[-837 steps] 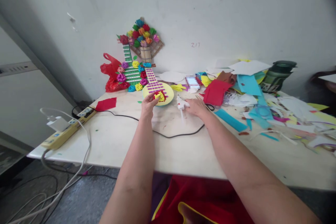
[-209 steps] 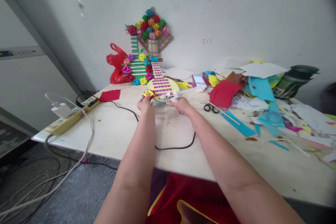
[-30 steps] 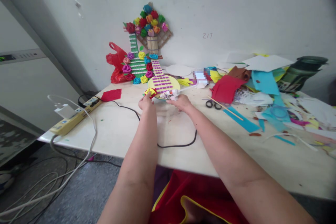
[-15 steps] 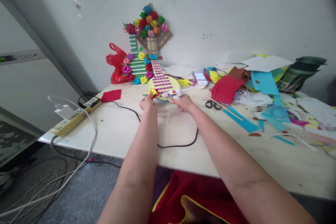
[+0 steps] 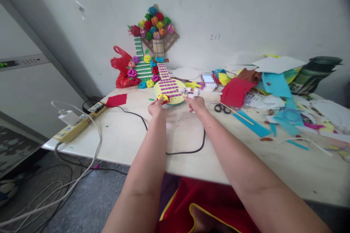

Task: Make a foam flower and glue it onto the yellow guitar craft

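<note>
My left hand (image 5: 155,108) is closed on a yellow paper flower (image 5: 163,98) with red beneath it, held over the lower left edge of a yellow guitar-shaped craft (image 5: 170,84) with rows of purple strips. In my right hand (image 5: 197,106) is a white patterned hot glue gun (image 5: 193,91), its nozzle end pointing left above the craft's right side. The flower and the glue gun are apart. A black cord (image 5: 188,152) loops across the table below my hands. Behind stands a green guitar-shaped craft (image 5: 144,69) edged with paper roses.
Black-handled scissors (image 5: 222,109), a wooden stick (image 5: 237,113) and a blue strip (image 5: 253,123) lie right of my hands. Paper scraps (image 5: 236,91) and a dark green bottle (image 5: 314,76) are farther right. At left are a power strip (image 5: 71,131) and a red piece (image 5: 116,100).
The glue gun has moved right, away from the flower. My left hand has shifted slightly right and brought the flower over the craft's lower edge.
</note>
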`<state>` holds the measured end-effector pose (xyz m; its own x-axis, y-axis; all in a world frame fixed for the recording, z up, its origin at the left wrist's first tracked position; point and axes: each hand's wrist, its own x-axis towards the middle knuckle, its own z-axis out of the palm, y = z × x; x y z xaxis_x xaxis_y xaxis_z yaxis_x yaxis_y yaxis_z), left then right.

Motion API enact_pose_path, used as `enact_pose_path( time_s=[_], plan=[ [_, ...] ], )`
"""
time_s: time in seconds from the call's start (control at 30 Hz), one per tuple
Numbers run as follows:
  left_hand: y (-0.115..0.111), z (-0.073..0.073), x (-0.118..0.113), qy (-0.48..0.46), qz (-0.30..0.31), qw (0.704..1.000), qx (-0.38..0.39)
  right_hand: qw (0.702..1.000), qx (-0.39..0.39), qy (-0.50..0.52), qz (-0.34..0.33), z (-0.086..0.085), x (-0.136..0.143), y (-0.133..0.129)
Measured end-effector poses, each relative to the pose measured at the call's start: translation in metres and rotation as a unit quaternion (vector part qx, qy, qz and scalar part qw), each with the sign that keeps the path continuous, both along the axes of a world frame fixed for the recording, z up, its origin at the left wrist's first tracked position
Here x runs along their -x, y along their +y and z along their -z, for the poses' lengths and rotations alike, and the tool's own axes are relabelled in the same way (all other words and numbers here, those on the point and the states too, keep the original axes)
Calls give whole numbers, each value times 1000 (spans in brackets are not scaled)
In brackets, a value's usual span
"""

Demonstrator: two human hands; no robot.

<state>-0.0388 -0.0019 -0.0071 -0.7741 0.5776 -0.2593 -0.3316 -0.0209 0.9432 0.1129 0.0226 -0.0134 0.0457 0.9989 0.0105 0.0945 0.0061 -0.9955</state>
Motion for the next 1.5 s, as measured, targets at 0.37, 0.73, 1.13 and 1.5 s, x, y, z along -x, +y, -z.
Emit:
enact_pose_path(
  time_s=[0.37, 0.73, 1.13, 1.5],
  plan=[
    [7, 5, 2, 10, -1, 1000, 24, 993, -14, -97, 62, 0, -5, 3],
    [18, 21, 10, 53, 6, 998, 23, 979, -12, -176, 101, 5, -12, 6],
    [25, 28, 17, 93, -10, 994, 56, 976, -16, -185, 114, 8, -13, 9],
    [21, 26, 17, 109, 12, 992, 57, 956, -17, -248, 158, 0, -15, 3]
  ],
)
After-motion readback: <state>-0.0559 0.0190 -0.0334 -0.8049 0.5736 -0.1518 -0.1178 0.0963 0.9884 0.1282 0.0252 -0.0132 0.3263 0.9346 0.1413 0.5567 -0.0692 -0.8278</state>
